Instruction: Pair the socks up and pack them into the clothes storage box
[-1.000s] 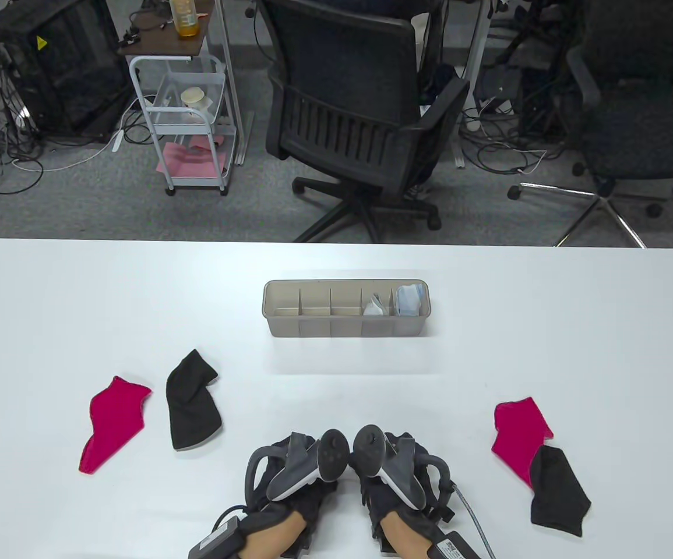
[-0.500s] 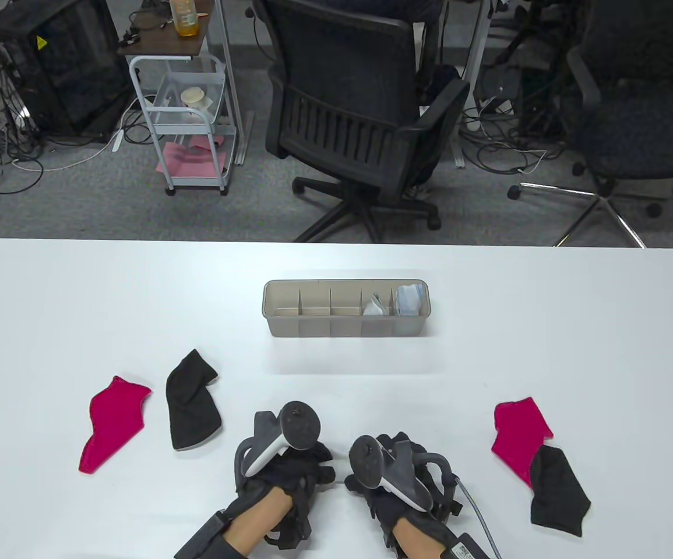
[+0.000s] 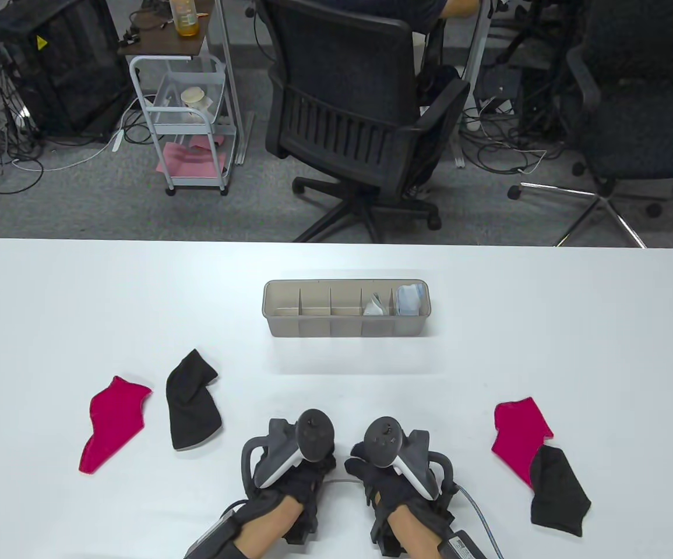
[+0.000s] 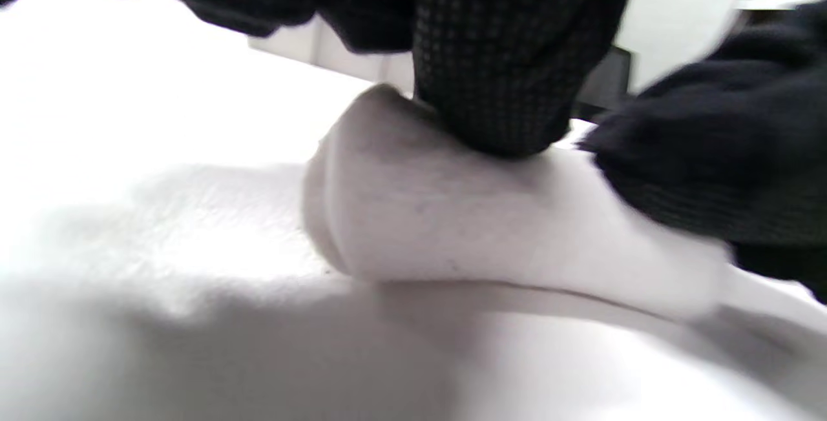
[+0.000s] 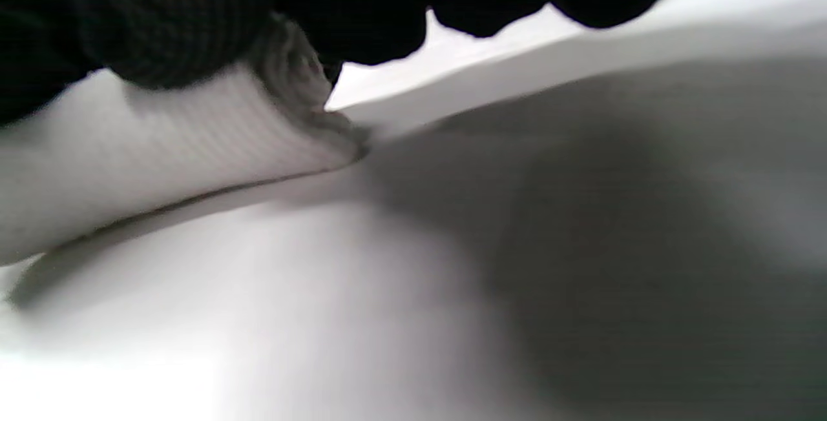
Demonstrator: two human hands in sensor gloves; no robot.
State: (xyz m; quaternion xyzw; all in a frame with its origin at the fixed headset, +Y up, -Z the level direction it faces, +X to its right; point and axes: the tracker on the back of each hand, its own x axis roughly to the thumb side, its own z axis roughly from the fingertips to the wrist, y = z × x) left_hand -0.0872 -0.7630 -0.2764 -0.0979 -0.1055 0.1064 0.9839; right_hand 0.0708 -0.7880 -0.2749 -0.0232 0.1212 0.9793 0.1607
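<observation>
white sock bundle: a pale roll of sock (image 4: pixel 491 227) lying on the worktop (image 3: pixel 336 372) at the near edge, right under both hands. From the table view only a thin pale strip of it shows between them, the wrist views show it properly.

what just changed: half a second ago the left hand (image 3: pixel 289 466) sat further out to the left with its tracker tipped away. Now it's swung back in next to the right hand (image 3: pixel 397 471), so they're side by side over the roll again. Looks to me like the rolling/tucking step on this pair is nearly done, not a fresh grab.

left hand: fingers curled down onto the roll, one fingertip (image 4: pixel 497 85) pressing into the top of it, so it's got hold of the sock.

right hand: fingers (image 5: pixel 161 27) bunched over the ribbed cuff end of the same roll (image 5: pixel 181 150), gripping it too.

where it goes: storage box (image 3: pixel 346 335) is straight ahead, well apart from the hands. Two right-hand compartments already have pale bundles in them, the three on the left look free. I'd guess this one goes in the middle slot.

still loose: pink sock (image 3: pixel 112 422) and black sock (image 3: pixel 190 402) on the left, another pink sock (image 3: pixel 517 431) with a black sock (image 3: pixel 557 489) overlapping it on the right. Two pairs left to match up.
</observation>
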